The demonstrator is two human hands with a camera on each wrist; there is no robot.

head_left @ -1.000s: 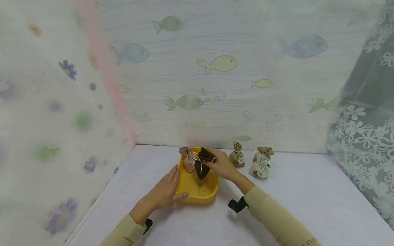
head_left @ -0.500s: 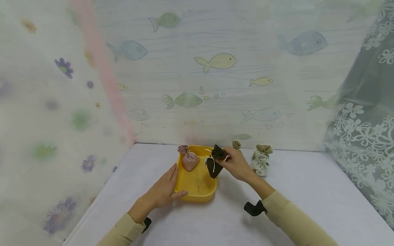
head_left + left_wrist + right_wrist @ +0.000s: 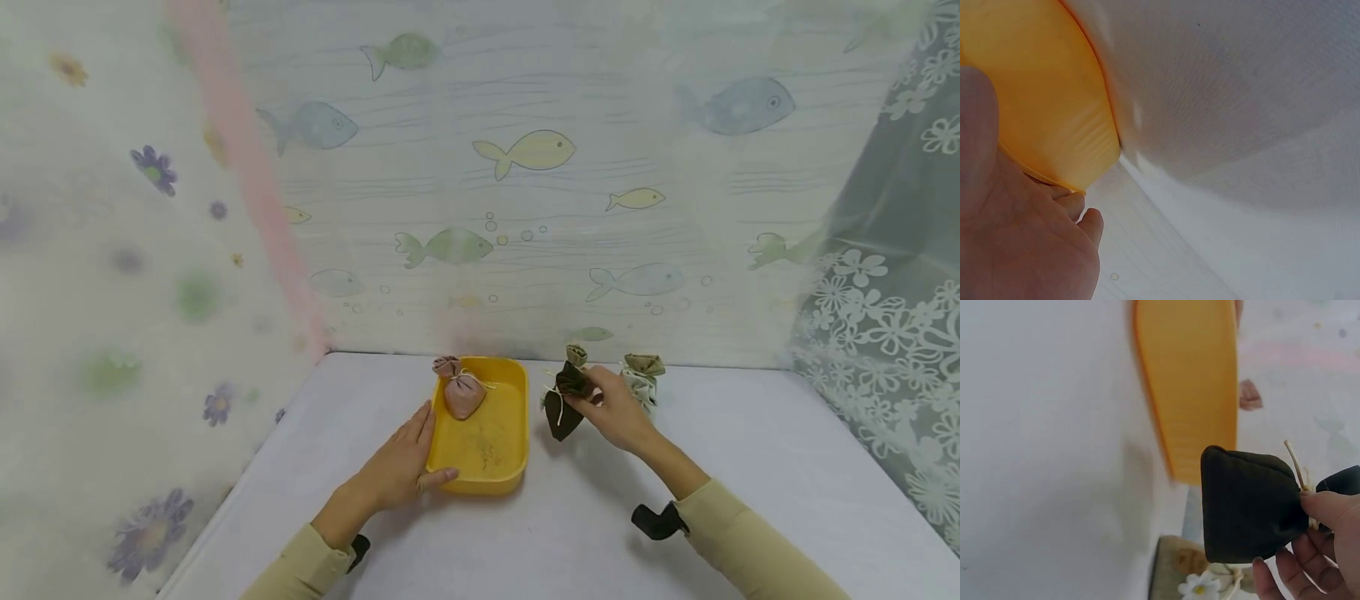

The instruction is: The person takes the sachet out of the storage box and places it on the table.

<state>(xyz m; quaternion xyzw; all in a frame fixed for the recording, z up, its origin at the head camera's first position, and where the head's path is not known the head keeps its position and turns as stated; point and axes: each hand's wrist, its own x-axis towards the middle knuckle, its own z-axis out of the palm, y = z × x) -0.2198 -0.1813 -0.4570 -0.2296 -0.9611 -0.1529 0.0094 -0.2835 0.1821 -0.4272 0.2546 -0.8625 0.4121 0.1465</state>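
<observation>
My right hand [image 3: 618, 410] pinches a dark green drawstring pouch [image 3: 561, 415] by its tied neck, off to the right of the yellow bin [image 3: 480, 485]. In the right wrist view the pouch [image 3: 1247, 506] hangs from thumb and fingers, its pale cord showing. My left hand [image 3: 401, 462] rests along the bin's left side with straight fingers, thumb at the near left corner. The left wrist view has the palm [image 3: 1029, 237] against the yellow wall [image 3: 1054, 81]. A pink pouch [image 3: 465, 395] lies inside the bin at its far left, neck over the rim.
Behind the dark pouch stands an olive pouch [image 3: 576, 355], mostly hidden. A pale pouch [image 3: 641, 385] and a brown-topped pouch [image 3: 645, 363] stand farther right, partly behind my right hand. A fish-patterned curtain [image 3: 525, 208] rises at the back edge of the white table [image 3: 480, 558].
My right hand has lifted the dark green pouch out over the bin's right rim and carried it right. The left hand stays on the bin; the pink pouch remains inside.
</observation>
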